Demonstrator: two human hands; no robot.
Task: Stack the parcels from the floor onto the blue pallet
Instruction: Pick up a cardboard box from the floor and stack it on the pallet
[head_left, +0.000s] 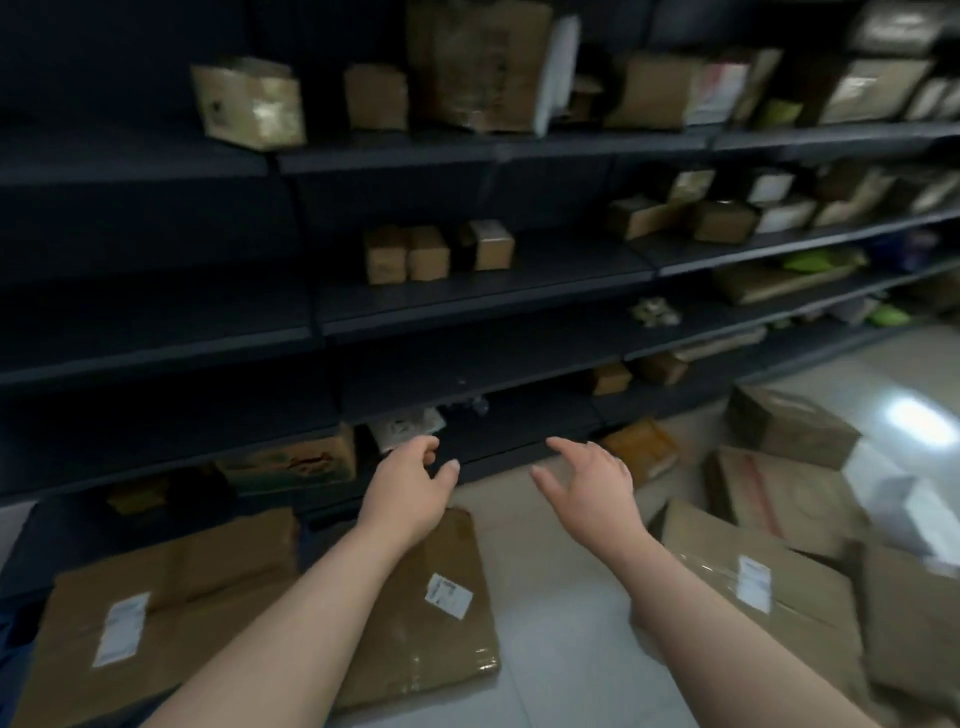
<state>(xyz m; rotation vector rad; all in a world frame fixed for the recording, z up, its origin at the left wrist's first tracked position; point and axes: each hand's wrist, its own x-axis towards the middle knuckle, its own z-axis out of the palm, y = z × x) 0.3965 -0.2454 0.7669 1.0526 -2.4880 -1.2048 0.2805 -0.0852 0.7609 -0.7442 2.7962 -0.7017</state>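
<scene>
- Here, the parcel closest to hand is the flat brown parcel (431, 613) with a white label. It lies on the floor (550, 597) directly below the left forearm, and a wider flat carton (156, 613) sits just beside it on the left.
- To the right, 3 more cartons lean against one another: a labelled carton (753, 597) nearest, a red-striped carton (779, 488) behind it, and a tilted carton (789, 421) beyond.
- The flat parcel looks like stiff cardboard, thin and broad, probably light to moderate in weight. Its glossy tape at the near corner may be slippery, and it could bow if lifted by 1 edge.
- The safest hold is likely on its 2 long edges, with fingers slid underneath and thumbs on top.
- The left hand (410, 488) hovers above the parcel's far end, fingers loosely curled with the thumb apart, holding nothing.
- The right hand (592, 486) hangs over bare floor with its fingers spread apart, also empty.
- The blue pallet is not plainly visible. A dark bluish patch under the wider flat carton at the lower left edge may be it, but I cannot tell.
- Dark shelving (467, 291) runs along the far side, carrying small boxes on several levels.
</scene>
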